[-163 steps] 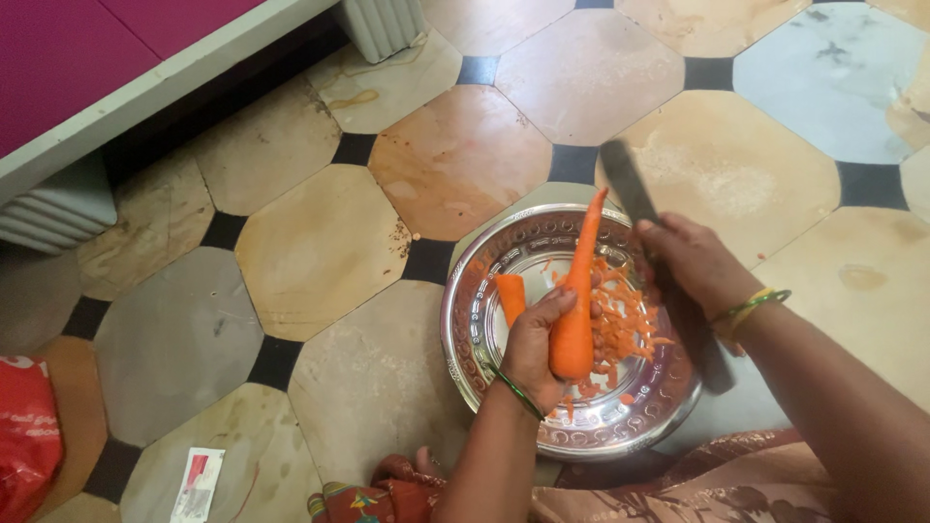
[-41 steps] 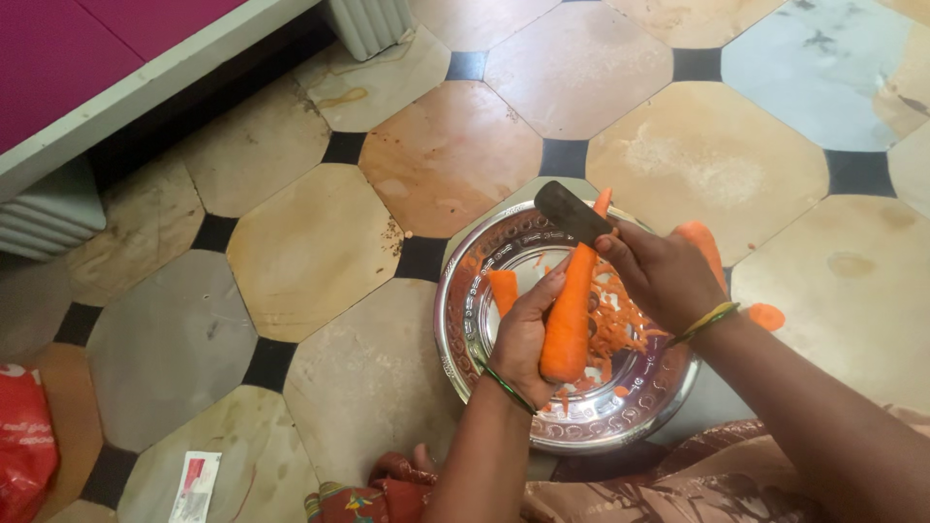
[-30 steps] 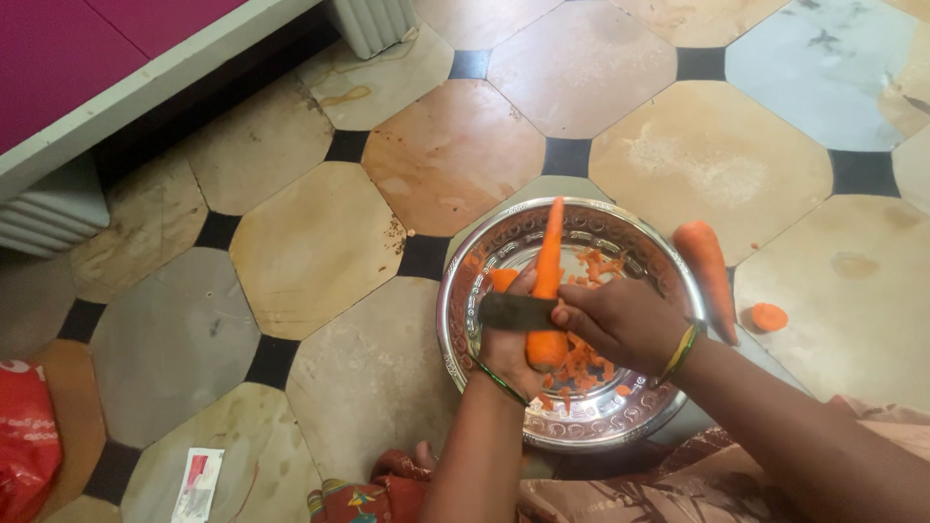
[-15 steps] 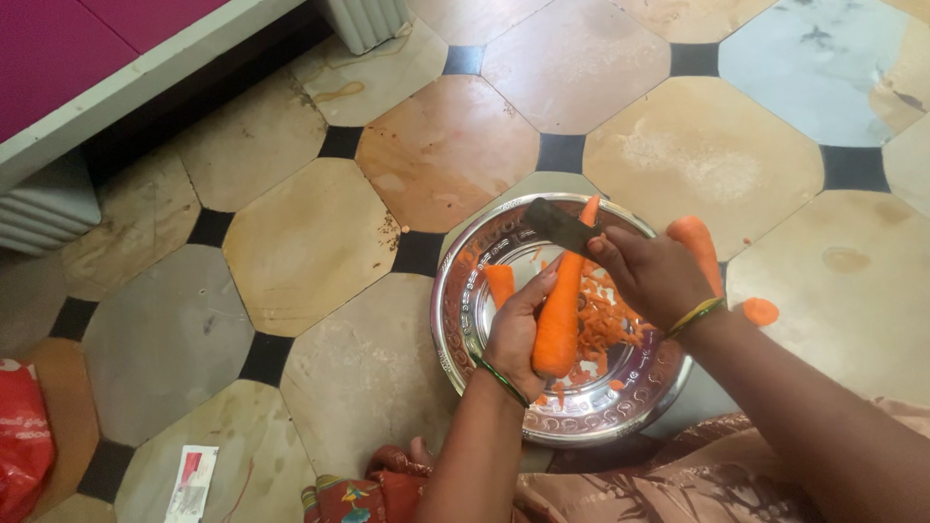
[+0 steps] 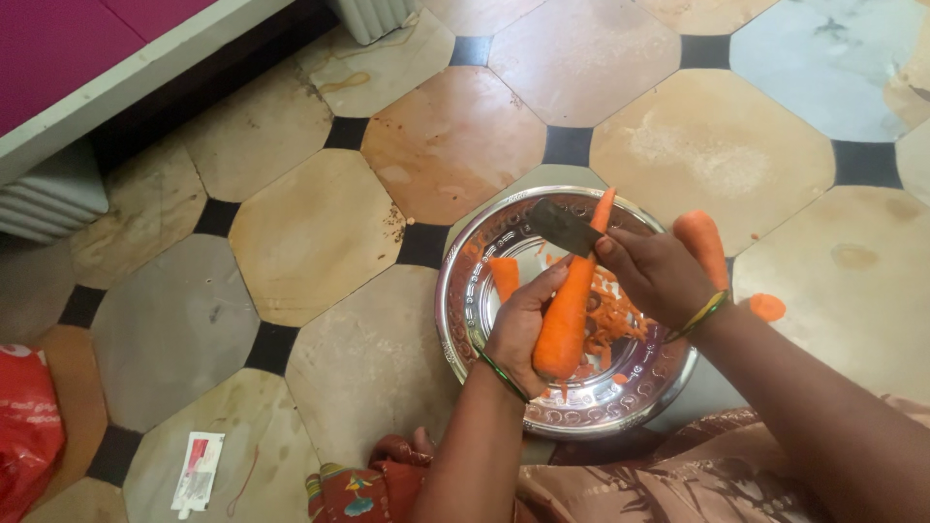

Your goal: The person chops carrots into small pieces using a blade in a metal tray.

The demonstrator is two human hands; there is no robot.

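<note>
Where the left hand [image 5: 518, 329] wraps the thick lower end of the carrot [image 5: 572, 295], its fingers are closed around the root and its thumb lies up along the near side, directly below the blade. The carrot stands tilted, tip pointing away, over the round steel plate [image 5: 455, 320] on the floor. The right hand [image 5: 659, 276] is closed around the handle of a dark knife [image 5: 562, 228], whose blade rests across the upper part of the carrot, near the tip.

Risk one: the blade, if drawn downward along the root, travels toward the left thumb; a slip on the wet peeled surface would likely bring the edge onto it. Risk two: the grip sits only at the butt, so pressure near the tip could lever the carrot out of the fingers or snap the thin end.

Orange shavings [image 5: 615, 315] lie heaped on the plate under the hands, with a cut carrot piece [image 5: 504, 276] to the left of them. A second carrot [image 5: 702, 242] lies at the plate's far right rim, partly hidden by the right hand; it appears liable to roll off onto the tiled floor [image 5: 320, 232]. One orange scrap [image 5: 767, 307] already lies on the tiles just beyond the rim, so further peelings may scatter likewise.
</note>
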